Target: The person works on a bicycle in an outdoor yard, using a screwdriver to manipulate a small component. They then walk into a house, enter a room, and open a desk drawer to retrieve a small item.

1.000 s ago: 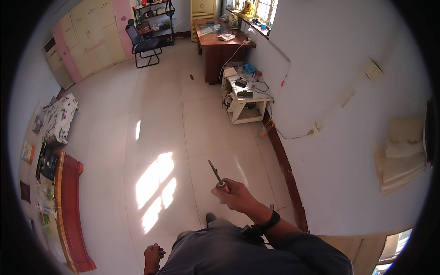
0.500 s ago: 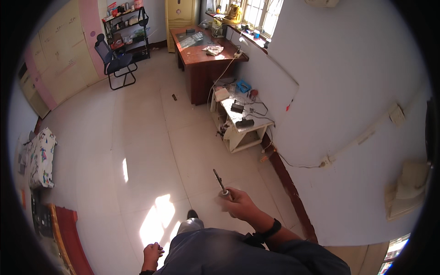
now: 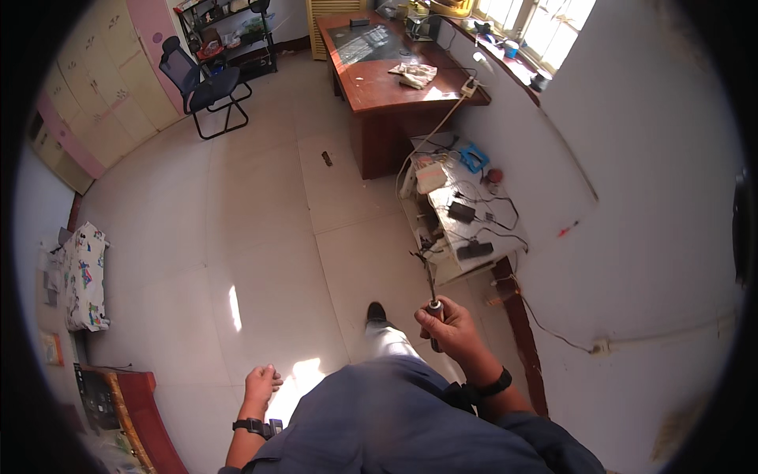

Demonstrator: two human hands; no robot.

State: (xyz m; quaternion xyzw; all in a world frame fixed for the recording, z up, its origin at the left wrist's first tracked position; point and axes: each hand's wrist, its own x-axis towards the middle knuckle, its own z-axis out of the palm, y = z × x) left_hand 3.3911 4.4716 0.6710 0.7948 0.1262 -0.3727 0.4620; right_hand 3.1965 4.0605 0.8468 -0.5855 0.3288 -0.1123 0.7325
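Observation:
My right hand [image 3: 454,325] is closed round the handle of a slim hand tool [image 3: 431,278]. The tool has a thin dark metal shaft, a silver collar and a brown handle, and it points up and away from me. A small piece juts out near its tip; its exact kind is unclear. Behind the tip stands a low white table [image 3: 489,225]. My left hand [image 3: 260,387] hangs lower left beside my body, its fingers loosely curled, and nothing shows in it.
On the low table lie black adapters [image 3: 461,212], cables and a blue plastic item [image 3: 474,158]. Beyond it stands a reddish desk [image 3: 379,95] with a crumpled cloth [image 3: 414,75]. An office chair [image 3: 201,87] is far left. A small brown object [image 3: 326,159] lies on the floor.
I have stepped forward, so the low table and desk appear nearer. My right hand has brought the tool further right, and its shaft stands clearer. My left hand has come up slightly.

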